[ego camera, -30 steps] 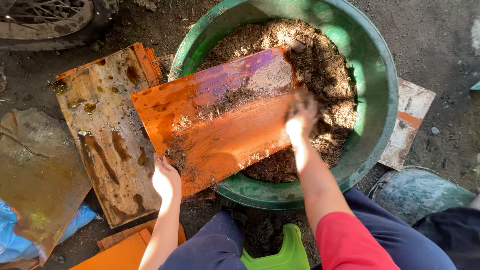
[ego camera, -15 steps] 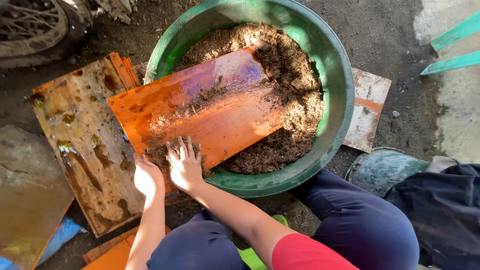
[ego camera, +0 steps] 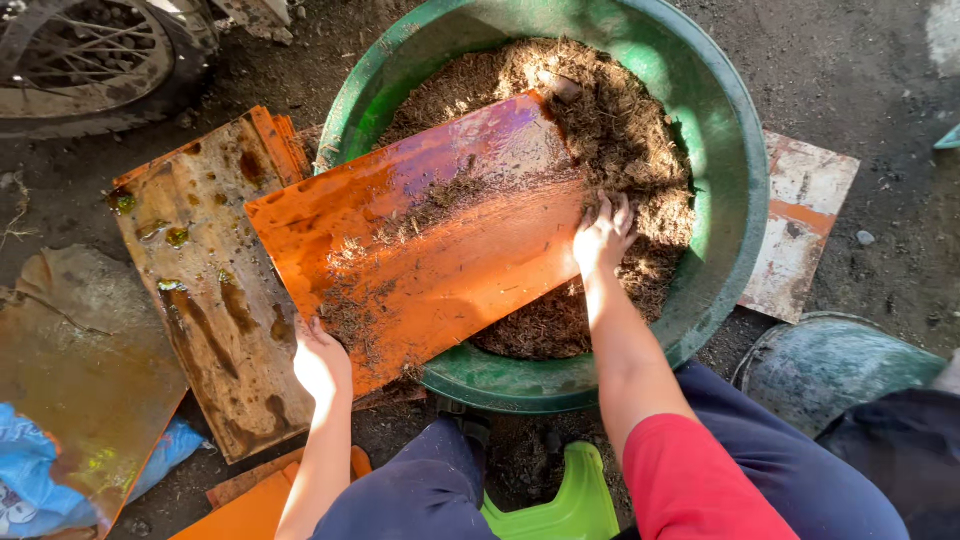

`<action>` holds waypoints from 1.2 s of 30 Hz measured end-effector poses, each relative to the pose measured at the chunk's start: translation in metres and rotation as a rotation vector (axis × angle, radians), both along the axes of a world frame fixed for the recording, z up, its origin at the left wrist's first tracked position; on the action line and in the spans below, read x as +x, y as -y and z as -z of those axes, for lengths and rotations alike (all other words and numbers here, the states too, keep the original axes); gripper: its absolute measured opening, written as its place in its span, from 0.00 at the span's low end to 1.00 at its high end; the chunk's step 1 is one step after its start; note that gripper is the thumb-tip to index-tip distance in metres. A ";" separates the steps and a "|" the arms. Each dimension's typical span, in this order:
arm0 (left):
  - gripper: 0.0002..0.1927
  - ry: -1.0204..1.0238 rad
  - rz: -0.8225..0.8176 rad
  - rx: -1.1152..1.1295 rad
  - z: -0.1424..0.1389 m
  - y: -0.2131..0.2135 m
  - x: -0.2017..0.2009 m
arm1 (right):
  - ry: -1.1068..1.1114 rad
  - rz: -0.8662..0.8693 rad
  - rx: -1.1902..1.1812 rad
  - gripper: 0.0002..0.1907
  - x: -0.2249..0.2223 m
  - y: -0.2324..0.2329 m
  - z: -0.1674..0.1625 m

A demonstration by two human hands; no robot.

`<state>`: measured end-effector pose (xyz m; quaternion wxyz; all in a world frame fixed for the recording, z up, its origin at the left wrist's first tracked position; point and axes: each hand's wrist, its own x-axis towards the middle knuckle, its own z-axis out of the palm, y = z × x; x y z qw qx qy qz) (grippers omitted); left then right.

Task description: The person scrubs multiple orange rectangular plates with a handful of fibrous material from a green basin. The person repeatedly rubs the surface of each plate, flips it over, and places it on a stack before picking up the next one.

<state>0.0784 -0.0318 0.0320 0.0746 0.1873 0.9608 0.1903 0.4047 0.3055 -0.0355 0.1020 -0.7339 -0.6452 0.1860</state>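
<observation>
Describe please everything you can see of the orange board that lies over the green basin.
The orange board is a flat, glossy rectangular panel, wet-looking, scattered with brown fibrous crumbs. It lies tilted across the green basin rim, its far end on the brown mix. The left hand grips its near corner; the right hand rests at its right edge.

Left hand (ego camera: 320, 362) is sitting low on the left side, fingers curled shut in a grip, forearm running straight back toward the body. Right arm is stretching way further forward, red sleeve at the shoulder, right hand (ego camera: 603, 235) lying palm down with the fingers (ego camera: 612, 212) spread open and pointing away
</observation>
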 end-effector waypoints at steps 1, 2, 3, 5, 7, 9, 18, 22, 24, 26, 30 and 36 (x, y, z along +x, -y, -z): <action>0.24 0.031 -0.036 0.003 0.000 -0.001 -0.001 | -0.036 0.076 -0.036 0.23 -0.004 0.003 0.007; 0.24 0.063 -0.067 0.008 0.000 -0.001 -0.001 | 0.024 -0.041 0.053 0.29 -0.014 0.012 0.009; 0.24 0.089 -0.066 0.061 0.001 -0.002 -0.002 | 0.087 -0.147 0.140 0.36 -0.023 0.028 0.010; 0.26 0.150 -0.065 0.155 0.004 -0.002 -0.001 | 0.106 -0.285 0.266 0.27 -0.051 0.077 0.009; 0.22 0.102 -0.082 0.265 0.008 -0.002 0.001 | 0.119 -0.461 0.256 0.22 -0.081 0.130 -0.008; 0.20 0.066 -0.082 0.305 0.009 0.000 0.002 | -0.175 -0.469 0.092 0.25 -0.113 0.179 -0.031; 0.20 -0.092 0.031 0.261 -0.013 0.051 -0.049 | -0.371 -0.854 0.050 0.34 -0.141 0.251 -0.099; 0.22 0.039 0.024 0.214 -0.001 0.053 -0.060 | -0.301 -0.986 0.220 0.31 -0.150 0.244 -0.111; 0.22 0.074 0.015 0.201 0.007 0.044 -0.064 | -0.225 -1.072 0.276 0.30 -0.160 0.230 -0.117; 0.21 0.050 0.041 0.193 0.014 0.034 -0.066 | -0.102 -1.063 0.238 0.25 -0.166 0.205 -0.121; 0.20 -0.002 0.122 0.108 0.027 0.028 -0.072 | -0.142 -0.744 0.241 0.14 -0.139 0.133 -0.112; 0.21 0.030 0.124 0.024 0.025 0.032 -0.081 | 0.086 -0.089 0.171 0.20 -0.015 0.070 -0.035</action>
